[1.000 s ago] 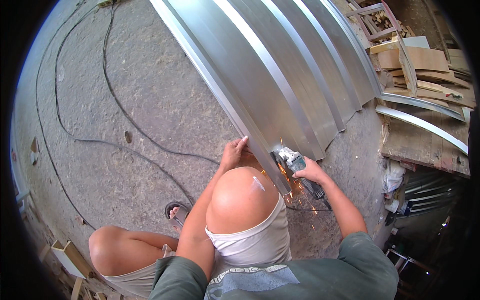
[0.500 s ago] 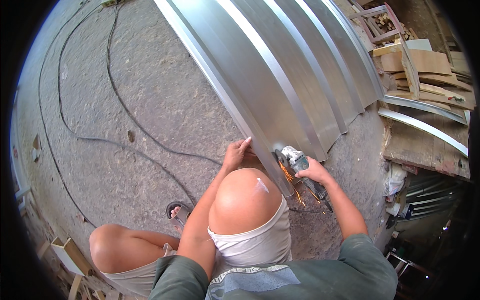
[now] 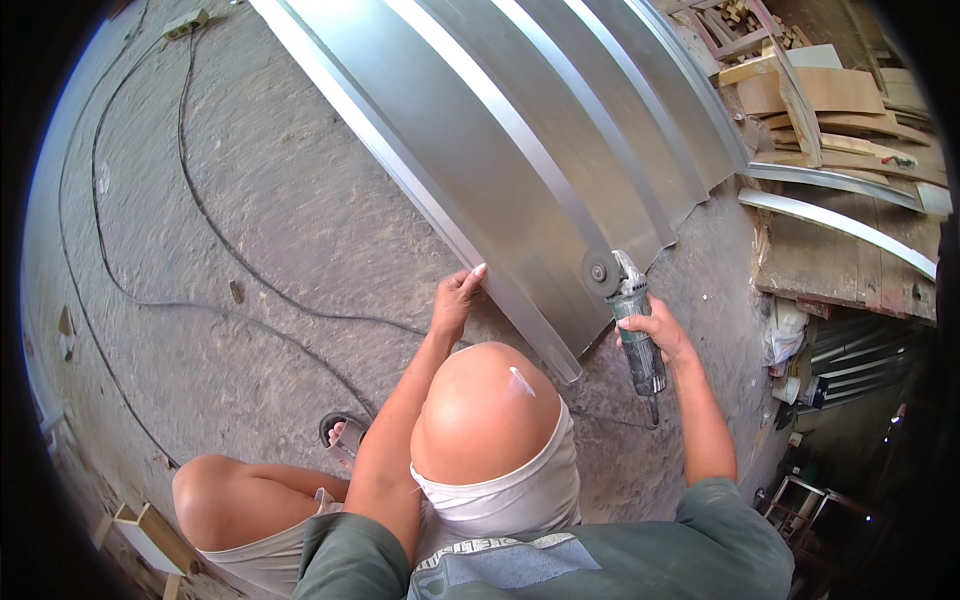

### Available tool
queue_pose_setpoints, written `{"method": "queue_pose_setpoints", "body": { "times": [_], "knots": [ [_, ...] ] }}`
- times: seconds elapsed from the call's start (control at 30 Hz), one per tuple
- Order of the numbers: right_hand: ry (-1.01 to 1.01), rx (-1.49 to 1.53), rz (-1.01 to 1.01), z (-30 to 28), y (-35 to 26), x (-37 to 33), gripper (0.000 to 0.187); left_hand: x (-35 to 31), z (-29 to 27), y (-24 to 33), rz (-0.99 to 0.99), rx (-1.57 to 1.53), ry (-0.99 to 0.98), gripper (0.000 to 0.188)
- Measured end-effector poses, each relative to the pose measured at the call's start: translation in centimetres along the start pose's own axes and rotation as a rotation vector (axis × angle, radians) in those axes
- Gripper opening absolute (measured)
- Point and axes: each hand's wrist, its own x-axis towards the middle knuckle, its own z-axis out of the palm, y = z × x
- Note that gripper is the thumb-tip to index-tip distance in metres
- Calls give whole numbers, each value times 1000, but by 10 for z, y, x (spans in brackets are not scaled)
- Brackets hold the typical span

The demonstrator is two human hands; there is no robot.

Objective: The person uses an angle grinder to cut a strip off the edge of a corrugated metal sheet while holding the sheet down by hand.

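A large ribbed sheet of metal roofing (image 3: 430, 130) stretches away from my knees. My left hand (image 3: 456, 300) pinches its left edge between thumb and fingers. In my right hand (image 3: 655, 330) is an angle grinder (image 3: 634, 335), its fingers wrapped round the dark body. The grinder's round disc (image 3: 600, 272) faces up and appears just above the sheet near its close end; whether the two touch I cannot tell. No sparks show. A power cord leaves the grinder's lower end.
Black cables (image 3: 190, 200) run across the concrete floor (image 3: 300, 240) on the left, up to a socket block (image 3: 186, 24). Curved wood offcuts (image 3: 820, 95) and bent metal strips (image 3: 840, 230) lie at the right. Near the lower left is a wooden piece (image 3: 150, 540).
The grinder has come away from the sheet's left edge, rising to the right and turning its disc up. The orange sparks are gone. My left hand keeps its grip on the edge.
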Motion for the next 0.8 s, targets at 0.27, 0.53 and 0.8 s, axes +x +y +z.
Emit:
{"method": "queue_pose_setpoints", "body": {
  "times": [0.27,0.53,0.8],
  "knots": [
    [44,51,5,-10,15,-10,62,33,-6,-22,-8,-189,-89,25],
    [51,71,-33,-37,28,-16,58,26,21,1,-68,-232,101,28],
    [46,-50,-60,-28,35,21,78,28,6,10,-70,70,178,39]
  ]
}}
